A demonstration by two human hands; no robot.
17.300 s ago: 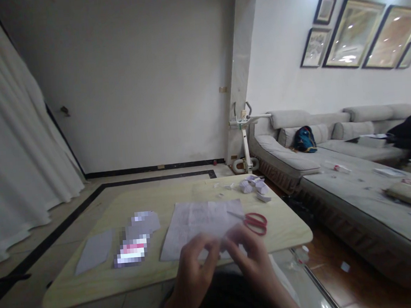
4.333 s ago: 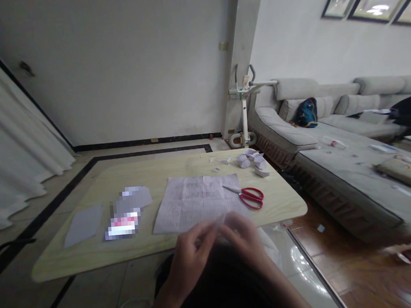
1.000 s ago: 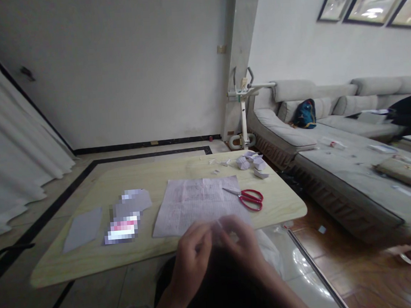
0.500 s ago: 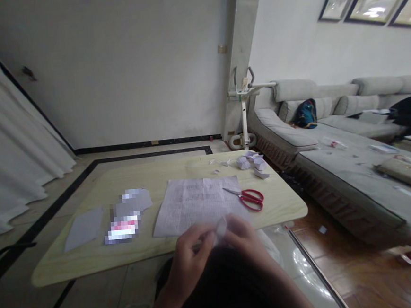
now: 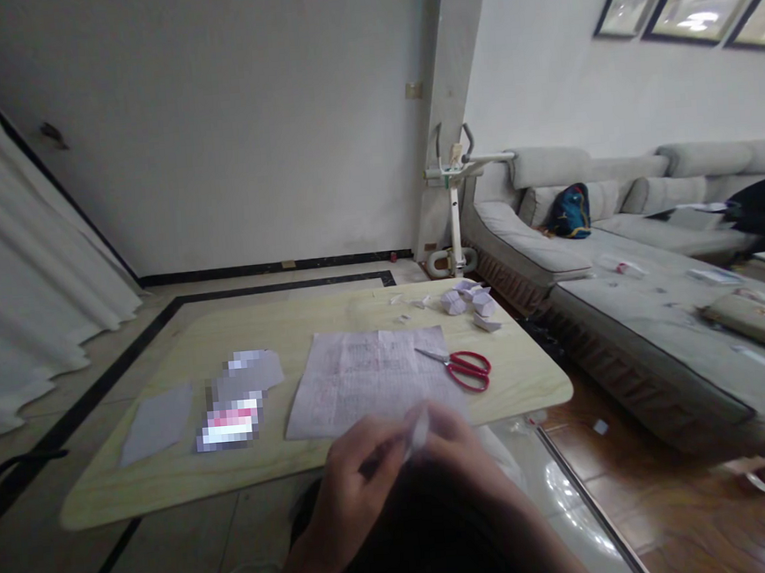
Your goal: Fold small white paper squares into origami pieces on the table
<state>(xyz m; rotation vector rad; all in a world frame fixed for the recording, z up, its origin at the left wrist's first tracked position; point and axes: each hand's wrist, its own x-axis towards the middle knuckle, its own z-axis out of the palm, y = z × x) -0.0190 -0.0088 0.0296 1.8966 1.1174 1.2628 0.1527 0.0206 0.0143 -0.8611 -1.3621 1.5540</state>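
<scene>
My left hand (image 5: 352, 487) and my right hand (image 5: 458, 444) meet just in front of the near edge of the pale wooden table (image 5: 291, 475). Both pinch a small folded piece of white paper (image 5: 417, 431) between their fingertips, held edge-on. Behind the hands a large creased sheet of paper (image 5: 363, 381) lies flat on the table. Red-handled scissors (image 5: 465, 368) rest to its right. Several small folded paper pieces (image 5: 469, 300) sit at the table's far right corner.
Two grey paper sheets (image 5: 158, 421) and a blurred-out item (image 5: 230, 413) lie at the table's left. A grey sofa (image 5: 622, 303) with a blue bag (image 5: 568, 210) runs along the right, where another person's arm (image 5: 764, 203) shows. White curtains (image 5: 18, 289) hang at left.
The small paper piece has turned more edge-on between my fingers over the last second. My hands stay in the same place by the table's near edge.
</scene>
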